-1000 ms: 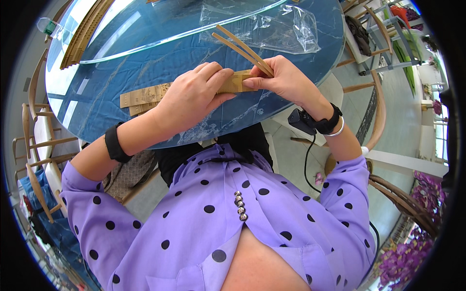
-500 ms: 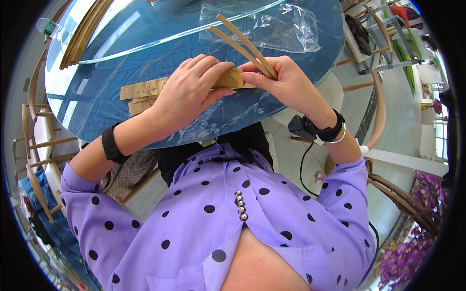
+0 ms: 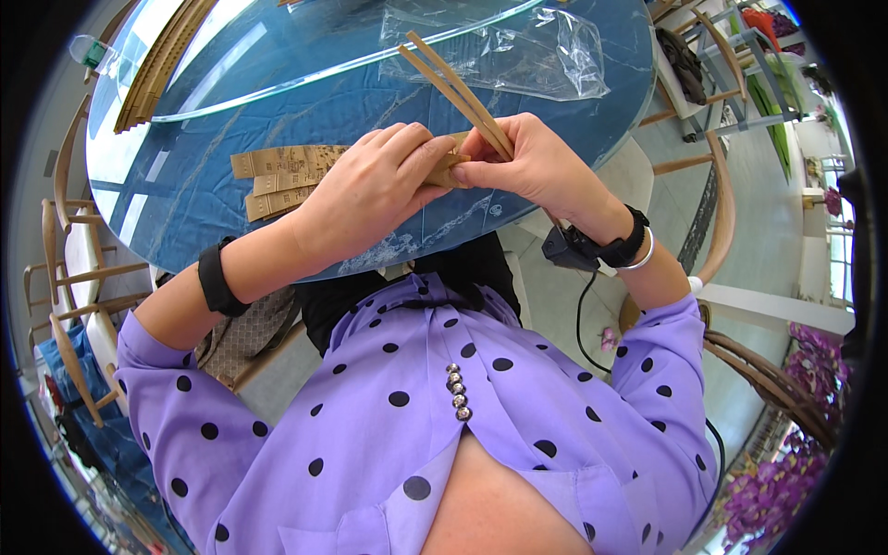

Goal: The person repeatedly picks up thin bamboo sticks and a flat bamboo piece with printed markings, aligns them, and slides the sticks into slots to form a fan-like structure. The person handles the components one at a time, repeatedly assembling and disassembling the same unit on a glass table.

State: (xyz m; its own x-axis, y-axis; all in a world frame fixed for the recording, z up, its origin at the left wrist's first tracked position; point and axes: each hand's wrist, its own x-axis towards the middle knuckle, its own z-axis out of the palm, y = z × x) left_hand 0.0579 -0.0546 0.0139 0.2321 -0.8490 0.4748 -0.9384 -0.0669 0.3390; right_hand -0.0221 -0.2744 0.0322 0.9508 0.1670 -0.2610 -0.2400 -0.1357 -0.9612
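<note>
A pair of wooden chopsticks (image 3: 453, 92) slants up and to the left from my right hand (image 3: 541, 166), their lower ends pinched in its fingers. The right thumb and fingertips meet a brown paper sleeve (image 3: 450, 169) at its end. My left hand (image 3: 370, 190) is closed over that same sleeve, its palm hiding most of it. Beneath and beside the left hand, several flat brown paper sleeves (image 3: 282, 162) with dark print lie fanned out on the blue marbled table (image 3: 222, 208). How far the chopsticks reach toward the sleeve's opening is hidden by my fingers.
A curved glass edge (image 3: 342, 74) crosses the table beyond my hands. A pile of long brown strips (image 3: 166, 69) lies at the far left, and a crumpled clear plastic bag (image 3: 555, 60) at the far right. Wooden chairs (image 3: 721, 203) stand around.
Both hands have lowered slightly, and the chopsticks have shifted a little left with the right hand. My left fingers have closed further over the sleeve; more of the loose sleeves shows.
</note>
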